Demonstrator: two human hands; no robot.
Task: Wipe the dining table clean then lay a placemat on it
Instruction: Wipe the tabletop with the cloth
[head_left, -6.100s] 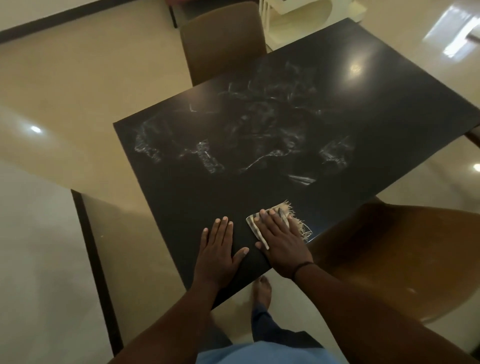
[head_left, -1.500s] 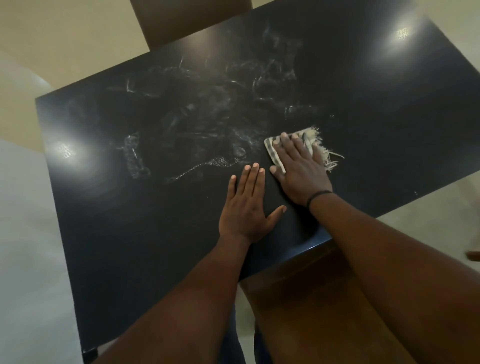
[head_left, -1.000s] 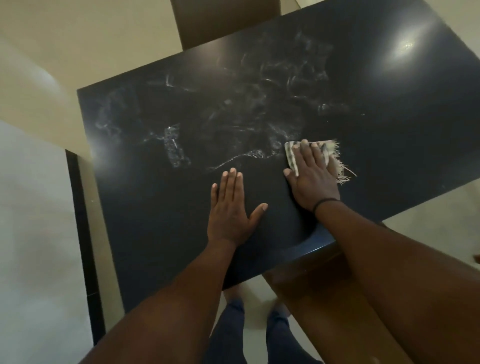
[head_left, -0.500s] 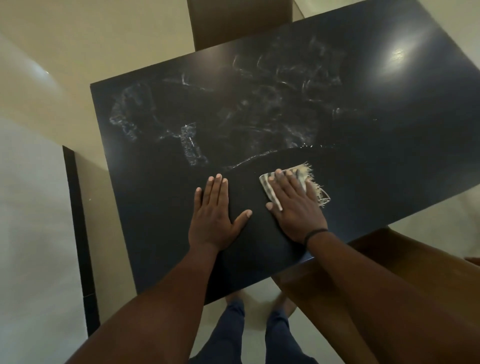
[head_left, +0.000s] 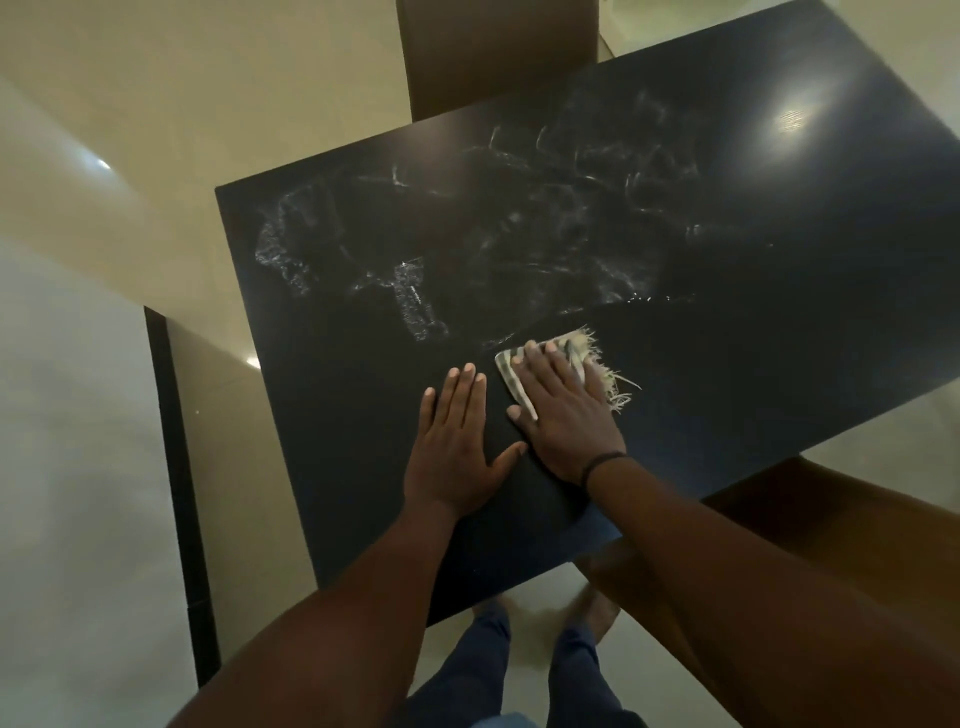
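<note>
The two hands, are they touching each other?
Cannot tell. In the head view the left hand lies flat beside the right hand on the cloth; the left thumb tip reaches its edge with no plain gap or contact.

The dining table (head_left: 779, 291) serves as the landmark. On its near part the left hand (head_left: 453, 447) lies flat, and just to the right of it the right hand (head_left: 563, 415) lies flat on a cloth (head_left: 582, 347), which rests on the tabletop. Smears (head_left: 467, 249) spread across the table's middle, beyond both hands. One chair (head_left: 498, 52) stands at the table's far side, another chair (head_left: 841, 530) at its near right side. The person's feet (head_left: 597, 608) stand on the floor (head_left: 104, 467) just before the table's near corner.
</note>
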